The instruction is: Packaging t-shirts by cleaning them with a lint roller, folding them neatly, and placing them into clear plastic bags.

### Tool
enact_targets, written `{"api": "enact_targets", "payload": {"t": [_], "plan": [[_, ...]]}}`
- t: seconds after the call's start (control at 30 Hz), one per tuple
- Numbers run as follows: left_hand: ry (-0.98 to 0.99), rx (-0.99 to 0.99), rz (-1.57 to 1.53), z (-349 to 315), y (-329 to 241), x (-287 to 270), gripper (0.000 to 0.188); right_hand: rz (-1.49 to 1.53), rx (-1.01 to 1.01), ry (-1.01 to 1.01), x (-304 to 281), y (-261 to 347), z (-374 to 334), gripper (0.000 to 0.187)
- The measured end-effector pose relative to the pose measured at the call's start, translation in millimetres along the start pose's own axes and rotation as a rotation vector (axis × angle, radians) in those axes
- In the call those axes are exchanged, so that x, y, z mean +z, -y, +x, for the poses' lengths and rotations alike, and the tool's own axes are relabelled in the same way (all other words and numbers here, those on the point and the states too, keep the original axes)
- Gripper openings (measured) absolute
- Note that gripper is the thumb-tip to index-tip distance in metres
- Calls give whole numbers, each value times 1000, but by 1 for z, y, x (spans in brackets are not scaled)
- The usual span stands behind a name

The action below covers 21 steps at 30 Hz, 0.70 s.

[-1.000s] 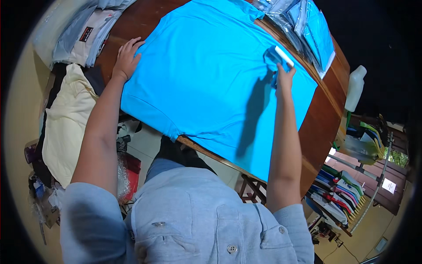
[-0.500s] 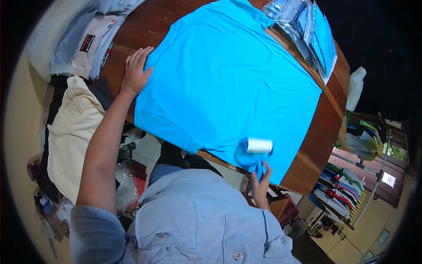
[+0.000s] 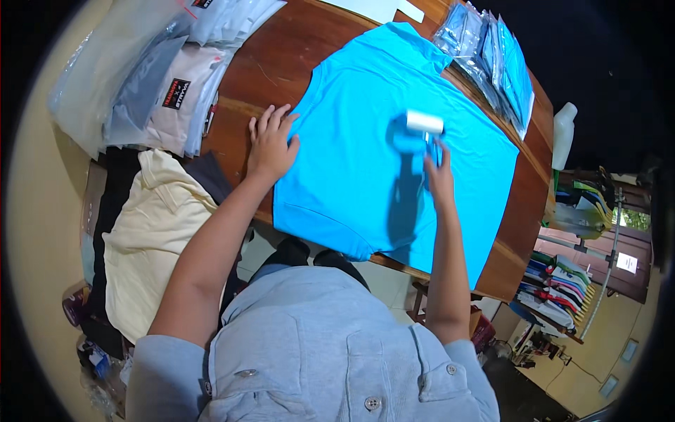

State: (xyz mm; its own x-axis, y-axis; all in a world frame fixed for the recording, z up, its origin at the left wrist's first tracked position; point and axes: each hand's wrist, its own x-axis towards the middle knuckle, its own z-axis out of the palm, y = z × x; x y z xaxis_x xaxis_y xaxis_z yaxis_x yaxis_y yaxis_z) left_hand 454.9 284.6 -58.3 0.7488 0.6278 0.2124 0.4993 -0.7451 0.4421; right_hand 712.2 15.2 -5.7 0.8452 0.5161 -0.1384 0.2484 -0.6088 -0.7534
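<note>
Bright blue shirt (image 3: 365, 162) lies spread flat on the wooden table (image 3: 281, 56), its lower hem hanging slightly over the near edge. A lint roller (image 3: 424, 123), white at the roll and blue at the handle, rests on the cloth near the shirt's middle. The right hand (image 3: 439, 172) is closed around the roller handle. The left hand (image 3: 271, 144) lies palm down with fingers spread, partly on the table and partly on the shirt's left edge, pinning the cloth; it holds nothing.

Step in hand, as judged: rolling lint off the shirt's upper face. Any further stroke calls for the cloth to stay taut under the left hand and for even pressure along the roll, or the fabric may bunch.

Containers: clear plastic bags (image 3: 492, 60) at the far right of the table each hold a folded blue garment. A second stack of bagged garments (image 3: 162, 84), grey and white, sits at the far left. Unbagged cream clothing (image 3: 151, 246) is heaped below the table's left end. A white plastic bottle (image 3: 562, 133) stands beyond the right edge; its contents cannot be told.
</note>
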Motion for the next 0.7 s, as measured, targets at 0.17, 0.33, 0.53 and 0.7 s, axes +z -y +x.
{"api": "enact_targets", "payload": {"t": [0.17, 0.33, 0.53, 0.7], "plan": [[-5, 2, -40, -2, 1, 0, 45, -322, -80, 83, -91, -70, -160, 56], [-18, 24, -87, -1, 2, 1, 44, -390, -87, 4, -134, -95, -199, 56], [-129, -45, -615, -1, 19, -2, 41, -390, -508, 239, 5, 14, -92, 51], [-277, -70, -961, 0, 24, 0, 43, -438, -670, 325, 87, 92, -84, 50]]}}
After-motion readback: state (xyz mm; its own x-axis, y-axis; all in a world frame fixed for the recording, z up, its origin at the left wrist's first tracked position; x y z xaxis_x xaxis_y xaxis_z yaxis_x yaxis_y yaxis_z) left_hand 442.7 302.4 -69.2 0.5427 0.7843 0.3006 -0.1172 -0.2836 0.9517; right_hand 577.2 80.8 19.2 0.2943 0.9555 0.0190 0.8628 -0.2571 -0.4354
